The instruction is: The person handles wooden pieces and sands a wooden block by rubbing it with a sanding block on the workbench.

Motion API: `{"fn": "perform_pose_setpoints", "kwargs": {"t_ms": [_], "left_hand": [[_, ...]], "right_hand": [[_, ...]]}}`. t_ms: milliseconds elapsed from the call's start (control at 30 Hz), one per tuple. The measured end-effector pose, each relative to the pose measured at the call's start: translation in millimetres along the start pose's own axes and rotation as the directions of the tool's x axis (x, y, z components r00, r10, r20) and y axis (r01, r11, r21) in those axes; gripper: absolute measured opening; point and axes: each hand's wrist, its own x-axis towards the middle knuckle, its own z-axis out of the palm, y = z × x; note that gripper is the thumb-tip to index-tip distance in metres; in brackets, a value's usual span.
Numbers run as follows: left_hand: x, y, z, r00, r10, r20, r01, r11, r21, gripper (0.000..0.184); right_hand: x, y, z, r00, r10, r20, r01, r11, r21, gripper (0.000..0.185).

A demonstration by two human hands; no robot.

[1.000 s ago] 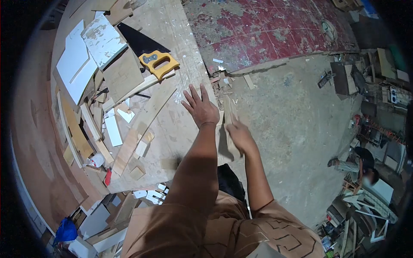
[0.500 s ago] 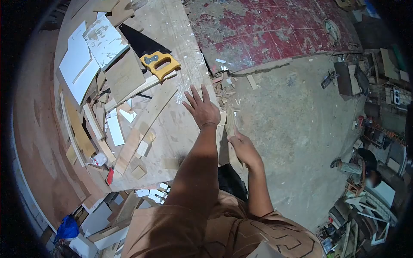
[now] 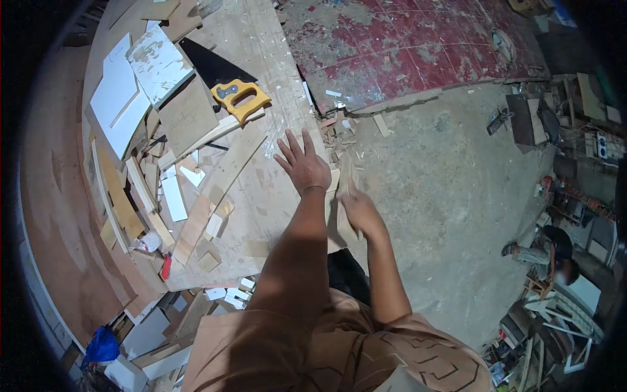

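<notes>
My left hand [image 3: 304, 167] lies on the workbench [image 3: 281, 189] near its right edge, fingers spread and palm down. Beyond the edge is my right hand [image 3: 360, 212], closed around what looks like a thin wooden strip [image 3: 349, 171]. That strip is smeared by motion, and part of it is hidden under the fingers. A hand saw [image 3: 243, 99] with a yellow handle and dark blade rests on the bench ahead of my left hand. Left of my left hand, a long wooden board [image 3: 222, 196] lies at a slant.
Wood offcuts and white panels [image 3: 121, 98] cover the bench's left side. A white cup-like item [image 3: 150, 244] stands near the bench's front left. Scraps lie on the concrete floor [image 3: 431, 189] by the bench edge. Another person [image 3: 555, 251] sits at far right among piled furniture parts.
My right hand has shifted slightly up and left, and the strip with it is now more blurred. My left hand stays spread on the bench. The whole view has drifted slightly.
</notes>
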Motion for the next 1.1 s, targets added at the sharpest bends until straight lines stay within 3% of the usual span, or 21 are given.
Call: {"fn": "perform_pose_setpoints", "kwargs": {"t_ms": [67,133,200,267,333,367,400,500,567,667,700,733,800,833,867,900,933,967,1000,1100], "left_hand": [[-0.5,-1.0,0.7,1.000,-0.005,0.000,0.005,1.000,0.016,0.070],[-1.4,-1.5,-0.8,1.000,-0.005,-0.010,0.005,1.000,0.011,0.070],[1.6,1.2,0.4,1.000,0.003,-0.015,-0.003,1.000,0.000,0.070],[-0.4,-1.0,2.3,1.000,-0.004,-0.008,0.004,0.999,0.035,0.070],[-3.9,-2.9,0.1,1.000,-0.008,0.004,0.008,1.000,0.026,0.070],[-0.9,-0.4,-1.1,1.000,-0.003,0.001,0.003,1.000,0.011,0.071],[1.1,1.4,-0.9,1.000,0.001,-0.004,-0.001,1.000,0.008,0.071],[0.2,0.5,-2.2,0.998,-0.021,0.054,0.016,0.996,0.086,0.072],[-0.4,1.4,-0.6,1.000,-0.018,0.008,0.018,0.999,0.046,0.072],[0.9,-1.7,5.3,0.999,-0.020,0.027,0.017,0.992,0.122,0.071],[-0.9,-3.3,4.8,0.999,-0.024,0.033,0.020,0.992,0.124,0.071],[-1.1,-3.0,3.1,0.999,-0.021,0.035,0.017,0.993,0.120,0.071],[0.4,0.1,2.9,1.000,-0.015,0.027,0.012,0.994,0.110,0.071],[0.3,-0.2,2.6,0.999,-0.015,0.029,0.012,0.994,0.113,0.072],[0.3,-1.2,2.4,0.999,-0.016,0.031,0.012,0.993,0.118,0.072],[-0.7,-1.4,2.2,0.999,-0.016,0.031,0.012,0.993,0.120,0.072],[-0.7,-0.7,1.3,0.999,-0.015,0.035,0.011,0.993,0.120,0.072],[0.0,-0.3,0.9,0.999,-0.016,0.040,0.011,0.993,0.119,0.072],[-0.2,-0.3,1.3,0.999,-0.018,0.043,0.013,0.992,0.122,0.072],[-0.2,-2.8,0.9,0.999,-0.019,0.030,0.017,0.996,0.091,0.071]], "right_hand": [[44.5,3.2,-4.3,0.997,0.037,0.069,-0.045,0.991,0.127,0.063],[29.8,-7.6,-11.5,0.989,0.096,0.110,-0.118,0.971,0.210,0.062],[-4.4,9.2,-8.4,0.994,-0.095,0.049,0.089,0.990,0.111,0.060],[-36.1,-0.8,-8.7,0.990,-0.142,0.024,0.138,0.982,0.126,0.059],[-41.9,-3.4,-0.9,0.995,-0.086,-0.056,0.097,0.969,0.227,0.044],[-26.0,-11.6,-5.3,0.997,0.069,0.016,-0.071,0.977,0.203,0.043],[-5.9,-20.4,-14.5,0.998,0.065,0.009,-0.066,0.977,0.204,0.043],[26.2,-16.9,-21.2,0.989,0.086,0.118,-0.110,0.971,0.212,0.059],[11.6,9.2,-15.5,0.995,-0.084,0.052,0.073,0.978,0.198,0.044],[-55.3,-0.2,-15.2,0.987,-0.152,-0.056,0.161,0.962,0.219,0.044],[-51.6,5.7,-13.2,0.982,-0.178,-0.057,0.183,0.978,0.103,0.046],[-36.4,6.4,-12.8,0.983,-0.173,-0.057,0.179,0.979,0.102,0.046],[11.0,-5.6,-15.0,0.996,0.014,0.083,-0.024,0.993,0.116,0.049],[23.7,-10.8,-13.8,0.996,0.011,0.083,-0.021,0.993,0.115,0.049],[34.5,-15.7,-11.3,0.984,0.136,0.115,-0.171,0.907,0.384,0.051],[40.7,-15.6,-8.5,0.952,0.246,0.181,-0.305,0.727,0.615,0.053],[43.2,0.8,-3.7,0.952,0.246,0.181,-0.305,0.725,0.618,0.053],[37.4,21.7,2.6,0.999,0.011,0.031,-0.025,0.877,0.479,0.054],[27.5,39.5,9.7,0.966,-0.248,-0.067,0.257,0.924,0.284,0.055],[-51.9,17.7,8.2,0.989,-0.135,-0.067,0.149,0.938,0.314,0.057]]}}
